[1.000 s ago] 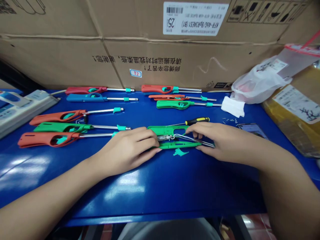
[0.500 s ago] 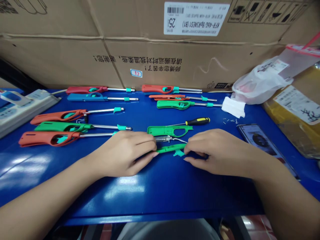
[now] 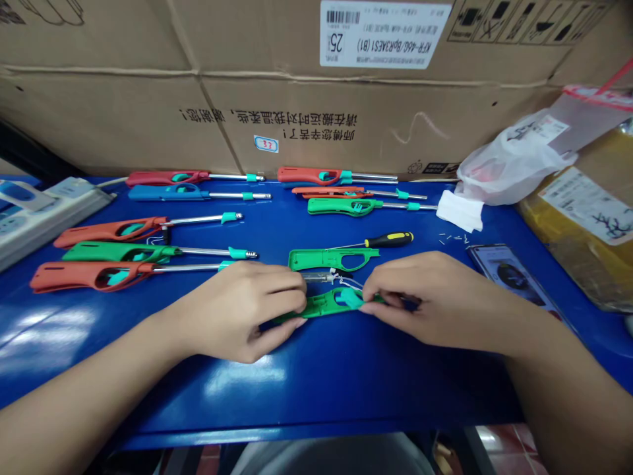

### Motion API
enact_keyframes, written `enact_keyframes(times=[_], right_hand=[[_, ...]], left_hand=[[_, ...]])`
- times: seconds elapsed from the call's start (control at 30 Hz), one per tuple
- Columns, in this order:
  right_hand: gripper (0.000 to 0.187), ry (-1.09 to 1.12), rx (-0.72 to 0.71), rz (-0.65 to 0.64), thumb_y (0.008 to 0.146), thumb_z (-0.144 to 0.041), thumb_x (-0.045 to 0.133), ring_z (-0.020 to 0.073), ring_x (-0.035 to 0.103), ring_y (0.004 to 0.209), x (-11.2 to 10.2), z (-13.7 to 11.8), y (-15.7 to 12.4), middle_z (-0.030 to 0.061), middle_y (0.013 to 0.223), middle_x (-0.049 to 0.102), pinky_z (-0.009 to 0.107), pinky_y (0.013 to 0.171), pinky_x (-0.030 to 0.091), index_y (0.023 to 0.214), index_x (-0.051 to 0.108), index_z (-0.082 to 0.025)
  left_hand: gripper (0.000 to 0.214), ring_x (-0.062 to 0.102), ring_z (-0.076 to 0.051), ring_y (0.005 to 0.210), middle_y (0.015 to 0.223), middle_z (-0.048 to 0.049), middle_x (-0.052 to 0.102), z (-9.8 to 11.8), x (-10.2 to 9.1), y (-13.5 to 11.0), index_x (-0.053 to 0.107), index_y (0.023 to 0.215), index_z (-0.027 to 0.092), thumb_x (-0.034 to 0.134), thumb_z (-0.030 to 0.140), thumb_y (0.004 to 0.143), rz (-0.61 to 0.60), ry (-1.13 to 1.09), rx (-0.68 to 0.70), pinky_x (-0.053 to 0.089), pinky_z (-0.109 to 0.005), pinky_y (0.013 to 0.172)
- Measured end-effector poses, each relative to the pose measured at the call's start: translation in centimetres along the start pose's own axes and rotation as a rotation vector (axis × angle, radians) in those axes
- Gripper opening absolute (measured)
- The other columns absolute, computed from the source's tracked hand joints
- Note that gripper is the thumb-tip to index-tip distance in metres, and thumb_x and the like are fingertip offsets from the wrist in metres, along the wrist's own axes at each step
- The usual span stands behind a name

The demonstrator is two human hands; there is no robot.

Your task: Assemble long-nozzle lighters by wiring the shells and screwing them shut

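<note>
My left hand (image 3: 252, 307) pinches the left end of a green lighter casing half (image 3: 321, 305), its inner side facing up. At its other end, the closed fingers of my right hand (image 3: 415, 297) pinch a teal trigger (image 3: 350, 299), which lies over the casing's loop. Just behind is a clear lighter fuel tank (image 3: 319, 278) with thin white wires, partly covered by my left fingers. Another green casing half (image 3: 306, 259) lies farther back, beside a black and yellow screwdriver (image 3: 393, 239).
Assembled lighters, such as a blue one (image 3: 168, 192) and an orange one (image 3: 93, 276), lie in rows. Small screws (image 3: 452, 237), a phone (image 3: 509, 277) and a power strip (image 3: 44, 211) are on the blue table (image 3: 277, 396). A cardboard box (image 3: 148, 119) stands behind.
The green casing half has turned so its inside faces up, and it sits slightly lower. The teal trigger has moved from below the casing's edge onto its loop.
</note>
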State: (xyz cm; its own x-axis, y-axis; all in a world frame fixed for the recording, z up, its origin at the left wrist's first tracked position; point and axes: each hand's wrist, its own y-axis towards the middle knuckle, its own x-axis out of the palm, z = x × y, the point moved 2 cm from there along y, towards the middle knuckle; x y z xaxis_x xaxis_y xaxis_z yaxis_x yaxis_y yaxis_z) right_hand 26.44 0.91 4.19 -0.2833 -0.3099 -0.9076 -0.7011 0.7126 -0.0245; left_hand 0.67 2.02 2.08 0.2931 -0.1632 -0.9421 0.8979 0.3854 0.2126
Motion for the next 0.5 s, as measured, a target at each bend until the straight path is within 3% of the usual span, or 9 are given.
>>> enact_keyframes(times=[0.1,0.23,0.33,0.5], right_hand=[[0.015,-0.198,0.102,0.057,0.096,-0.025,0.058,0.0148,0.056,0.066,-0.1,1.2,-0.1,-0.0025,0.078,0.069,0.030,0.059,0.031,0.081,0.063,-0.023],[0.014,-0.322,0.190,-0.010,0.094,-0.023,0.058,0.0175,0.057,0.070,0.3,2.4,0.0,-0.0006,0.083,0.069,0.031,0.058,0.029,0.080,0.060,-0.023],[0.010,-0.326,0.186,0.053,0.096,-0.025,0.057,0.0186,0.060,0.077,0.6,2.0,0.3,0.0016,0.093,0.068,0.032,0.060,0.033,0.089,0.062,-0.023],[0.017,-0.266,0.084,0.107,0.102,-0.030,0.054,0.0211,0.064,0.094,2.0,0.3,1.3,0.0061,0.107,0.065,0.033,0.071,0.042,0.102,0.067,-0.020]], left_hand=[[0.013,0.067,-0.019,0.080,0.091,-0.0062,0.071,0.0,0.2,0.0,0.068,0.096,0.019,0.060,0.029,0.099,0.038,-0.033,-0.004,0.050,-0.030,0.069],[0.015,0.065,-0.021,0.093,0.102,-0.0063,0.071,-0.7,0.7,0.2,0.070,0.108,0.018,0.058,0.026,0.102,0.155,0.015,-0.153,0.053,-0.033,0.081],[0.021,0.064,-0.022,0.098,0.108,-0.0068,0.069,-1.6,1.6,0.2,0.070,0.117,0.020,0.058,0.029,0.102,0.163,0.009,-0.277,0.054,-0.036,0.086],[0.018,0.064,-0.022,0.099,0.109,-0.0073,0.066,-2.3,2.7,0.0,0.072,0.111,0.020,0.063,0.032,0.100,0.171,-0.089,-0.354,0.056,-0.037,0.089]])
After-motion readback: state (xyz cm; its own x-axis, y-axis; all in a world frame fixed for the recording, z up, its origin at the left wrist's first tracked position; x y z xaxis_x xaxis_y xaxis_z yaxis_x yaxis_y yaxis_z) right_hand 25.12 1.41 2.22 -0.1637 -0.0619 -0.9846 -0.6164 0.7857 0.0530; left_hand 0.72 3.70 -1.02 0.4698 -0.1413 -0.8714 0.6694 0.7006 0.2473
